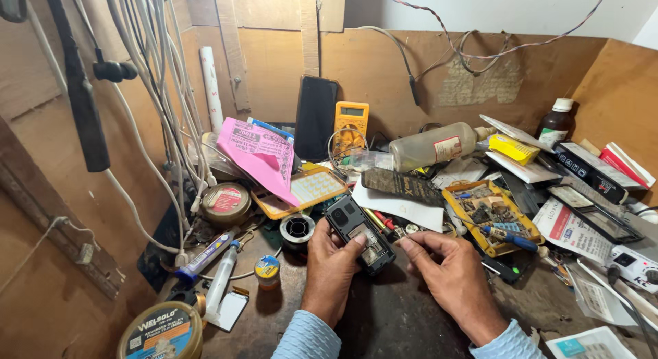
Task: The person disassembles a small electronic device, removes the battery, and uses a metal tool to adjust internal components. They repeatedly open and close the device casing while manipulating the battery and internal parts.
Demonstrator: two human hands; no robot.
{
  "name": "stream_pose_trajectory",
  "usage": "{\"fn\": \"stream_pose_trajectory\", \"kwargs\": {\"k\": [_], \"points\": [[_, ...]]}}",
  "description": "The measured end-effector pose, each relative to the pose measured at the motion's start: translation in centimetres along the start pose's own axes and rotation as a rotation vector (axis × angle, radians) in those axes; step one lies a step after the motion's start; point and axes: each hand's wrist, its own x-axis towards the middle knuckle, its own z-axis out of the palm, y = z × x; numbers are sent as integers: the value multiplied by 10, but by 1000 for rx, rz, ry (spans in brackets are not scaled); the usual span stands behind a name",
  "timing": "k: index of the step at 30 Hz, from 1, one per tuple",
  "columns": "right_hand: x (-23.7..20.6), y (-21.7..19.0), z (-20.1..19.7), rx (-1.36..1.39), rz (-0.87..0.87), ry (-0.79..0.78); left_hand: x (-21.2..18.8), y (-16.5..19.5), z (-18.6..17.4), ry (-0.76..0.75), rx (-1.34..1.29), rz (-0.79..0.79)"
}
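**Opened phone held over a crowded desk**

A small dark phone (359, 234) with its back cover off sits between both hands, just above the desk (397, 311). Its long axis runs diagonally, one end pointing up and to the left toward the back wall, the other down and to the right toward the person. The open back faces up, showing a pale metal plate inside.

The left hand (330, 266) grips the phone from the near left side, thumb pressed on the open back and the fingers curled under it. The right hand (449, 266) meets the phone's lower right end, thumb and forefinger pinched together at that corner, the other fingers loosely bent.

Just left of the phone stands a spool of solder (297, 229), and nearer the person a small round tin (266, 268). A white syringe (221, 283) lies farther left, beside a round tin of paste (163, 331) at the lower edge. Behind the phone lie a yellow tray (301, 192) partly under a pink paper (260, 153), and a yellow meter (351, 126) leaning on the back wall next to a black phone (315, 117). To the right sit a yellow parts tray (488, 218), a blue-handled screwdriver (510, 239) and a clear bottle (439, 145) lying on its side.
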Motion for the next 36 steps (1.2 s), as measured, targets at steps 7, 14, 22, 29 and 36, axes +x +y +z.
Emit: {"fn": "stream_pose_trajectory", "kwargs": {"k": [7, 14, 22, 29, 36], "points": [[-1, -8, -2, -205, -108, -64, 1, -4, -1, -8, 7, 18], [-3, -11, 0, -260, -117, -51, 1, -6, -2, -10, 8, 33], [-19, -24, 14, -285, -253, 152, 1, -6, -1, -12, 6, 39], [-15, -17, 16, -279, -307, 145, 1, -6, -2, -14, -3, 40], [23, -6, -22, 37, 206, -395, 1, -1, -2, -39, -41, -58]]}}
